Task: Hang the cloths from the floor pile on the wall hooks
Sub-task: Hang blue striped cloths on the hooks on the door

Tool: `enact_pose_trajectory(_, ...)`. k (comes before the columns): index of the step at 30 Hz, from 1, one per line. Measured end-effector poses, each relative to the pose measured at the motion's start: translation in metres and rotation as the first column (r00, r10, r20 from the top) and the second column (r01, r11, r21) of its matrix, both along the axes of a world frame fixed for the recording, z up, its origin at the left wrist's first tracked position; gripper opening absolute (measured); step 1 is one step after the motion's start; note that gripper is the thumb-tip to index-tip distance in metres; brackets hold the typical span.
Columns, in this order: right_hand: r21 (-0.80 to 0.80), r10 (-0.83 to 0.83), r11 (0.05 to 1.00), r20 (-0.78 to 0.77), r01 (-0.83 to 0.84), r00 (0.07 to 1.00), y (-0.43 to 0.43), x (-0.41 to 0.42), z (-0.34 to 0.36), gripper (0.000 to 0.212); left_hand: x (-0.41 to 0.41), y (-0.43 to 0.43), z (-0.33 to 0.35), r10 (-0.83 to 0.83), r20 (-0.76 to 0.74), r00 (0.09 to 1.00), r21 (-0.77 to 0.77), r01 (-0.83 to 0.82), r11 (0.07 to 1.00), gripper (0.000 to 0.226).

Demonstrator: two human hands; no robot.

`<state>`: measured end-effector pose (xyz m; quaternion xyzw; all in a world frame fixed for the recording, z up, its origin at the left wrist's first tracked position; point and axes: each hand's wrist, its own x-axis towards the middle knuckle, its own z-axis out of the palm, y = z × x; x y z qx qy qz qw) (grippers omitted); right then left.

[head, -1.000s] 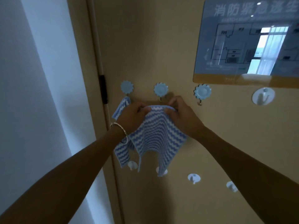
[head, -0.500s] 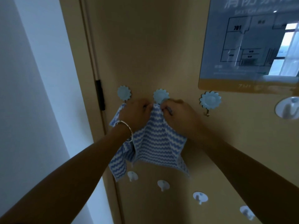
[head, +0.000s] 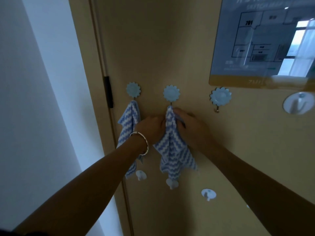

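A blue-and-white zigzag cloth (head: pixel 172 150) hangs from the middle flower hook (head: pixel 171 93) on the tan door. My left hand (head: pixel 151 127), with a silver bangle at the wrist, grips the cloth's left side just below the hook. My right hand (head: pixel 189 126) pinches its top right beside the hook. A second striped cloth (head: pixel 129 121) hangs from the left flower hook (head: pixel 133 89), partly behind my left wrist. The right flower hook (head: pixel 220 98) is bare. The floor pile is out of view.
A round white hook (head: pixel 297 103) sits further right. A lower row of small white hooks (head: pixel 208 194) runs under the cloths. A floor-plan sign (head: pixel 262 41) hangs at the upper right. The door hinge (head: pixel 109 91) and white wall (head: pixel 39 99) lie left.
The cloth held spread between both hands has been bunched up and now hangs from the middle flower hook. Both hands dropped slightly below the hook. The camera has moved closer.
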<state>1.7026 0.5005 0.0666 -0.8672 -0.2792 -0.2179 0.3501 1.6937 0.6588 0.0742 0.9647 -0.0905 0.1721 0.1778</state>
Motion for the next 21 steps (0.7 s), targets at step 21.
enact_pose_trajectory(21,-0.507,-0.604,0.779,-0.446,0.37,0.661,-0.055,-0.25,-0.119,0.039,-0.156,-0.064,-0.141,-0.415,-0.367,0.832,0.162,0.497,0.853,0.034)
